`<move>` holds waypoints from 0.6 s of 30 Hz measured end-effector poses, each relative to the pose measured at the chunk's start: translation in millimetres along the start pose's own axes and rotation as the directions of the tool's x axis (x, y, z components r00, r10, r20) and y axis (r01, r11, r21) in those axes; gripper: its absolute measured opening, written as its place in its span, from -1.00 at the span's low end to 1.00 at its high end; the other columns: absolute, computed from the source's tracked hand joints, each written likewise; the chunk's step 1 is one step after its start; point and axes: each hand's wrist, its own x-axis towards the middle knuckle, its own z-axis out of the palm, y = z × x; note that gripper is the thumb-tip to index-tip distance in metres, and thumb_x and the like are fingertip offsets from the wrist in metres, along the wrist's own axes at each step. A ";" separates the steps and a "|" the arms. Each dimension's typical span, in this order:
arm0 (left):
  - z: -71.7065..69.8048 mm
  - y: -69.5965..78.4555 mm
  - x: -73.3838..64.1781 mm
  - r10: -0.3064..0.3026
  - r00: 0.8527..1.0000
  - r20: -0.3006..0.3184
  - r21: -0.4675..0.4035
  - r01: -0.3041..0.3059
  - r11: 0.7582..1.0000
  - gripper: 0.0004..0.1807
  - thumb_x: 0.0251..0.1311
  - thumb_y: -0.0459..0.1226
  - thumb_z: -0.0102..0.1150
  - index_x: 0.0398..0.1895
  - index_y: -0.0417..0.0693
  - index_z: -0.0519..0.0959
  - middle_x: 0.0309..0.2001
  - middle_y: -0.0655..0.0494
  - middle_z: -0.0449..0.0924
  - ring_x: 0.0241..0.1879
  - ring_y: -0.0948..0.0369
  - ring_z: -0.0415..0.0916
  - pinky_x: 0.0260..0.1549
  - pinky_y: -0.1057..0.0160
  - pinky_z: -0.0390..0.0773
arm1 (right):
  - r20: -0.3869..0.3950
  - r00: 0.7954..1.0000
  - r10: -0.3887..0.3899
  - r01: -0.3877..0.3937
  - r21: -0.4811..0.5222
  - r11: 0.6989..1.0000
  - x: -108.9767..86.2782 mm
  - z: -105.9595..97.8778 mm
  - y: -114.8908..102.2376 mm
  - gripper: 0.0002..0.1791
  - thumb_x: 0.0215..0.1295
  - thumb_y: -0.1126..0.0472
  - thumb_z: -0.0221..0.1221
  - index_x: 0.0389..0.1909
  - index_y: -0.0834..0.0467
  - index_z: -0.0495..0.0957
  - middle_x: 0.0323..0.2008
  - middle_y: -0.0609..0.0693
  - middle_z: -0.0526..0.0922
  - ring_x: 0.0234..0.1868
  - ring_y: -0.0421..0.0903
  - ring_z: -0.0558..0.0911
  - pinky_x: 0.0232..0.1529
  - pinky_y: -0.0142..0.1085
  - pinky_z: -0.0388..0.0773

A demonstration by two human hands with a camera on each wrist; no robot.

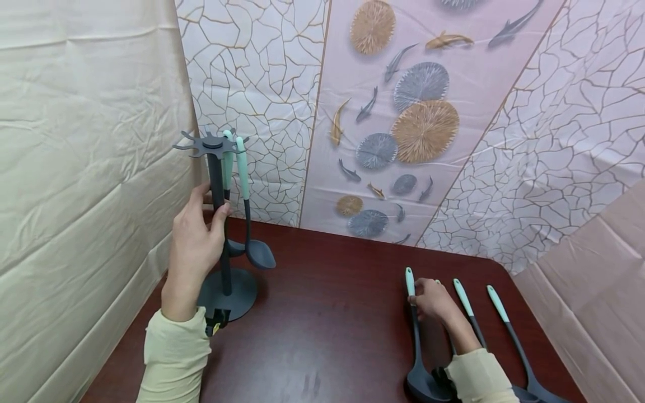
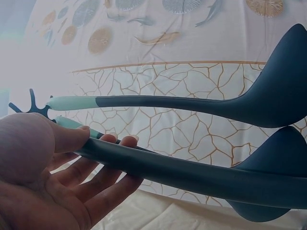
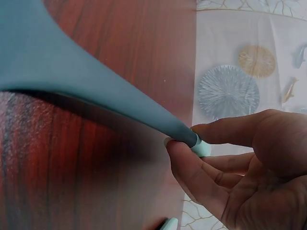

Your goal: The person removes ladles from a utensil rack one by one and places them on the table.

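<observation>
On the left, my left hand point(image 1: 196, 238) holds the dark pole of an upright utensil stand point(image 1: 225, 274), thumb and fingers around it. Two mint-handled utensils hang from the stand's hooked top; the front one is a spoon-shaped utensil point(image 1: 259, 254), also seen in the left wrist view beyond the hand point(image 2: 72, 177). At the right, my right hand point(image 1: 434, 299) pinches a mint-handled kitchen utensil point(image 1: 415, 336) between thumb and fingers where the handle meets its dark shaft. Its broad dark head is partly cut off, so its exact kind is unclear. The right wrist view shows this pinch close up.
To the right of that hand lie more mint-handled utensils, one with a handle point(image 1: 463, 296) partly behind the sleeve and another utensil point(image 1: 519, 347) at the outer side. They rest on a dark red-brown table point(image 1: 322, 313). Patterned cloth point(image 1: 252, 67) hangs behind it.
</observation>
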 end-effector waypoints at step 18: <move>0.3 1.8 -1.0 -0.003 1.000 -0.003 0.001 0.003 1.000 -0.50 0.54 -0.28 0.19 0.46 -0.14 0.40 0.17 -0.20 0.61 0.12 -0.13 0.66 -0.02 -0.30 0.66 | 0.018 0.998 0.066 -0.066 0.002 0.998 0.9 7.8 2.4 -0.41 0.44 0.40 0.24 0.38 0.58 0.33 -0.41 0.16 0.60 -0.53 0.03 0.68 -0.51 -0.16 0.71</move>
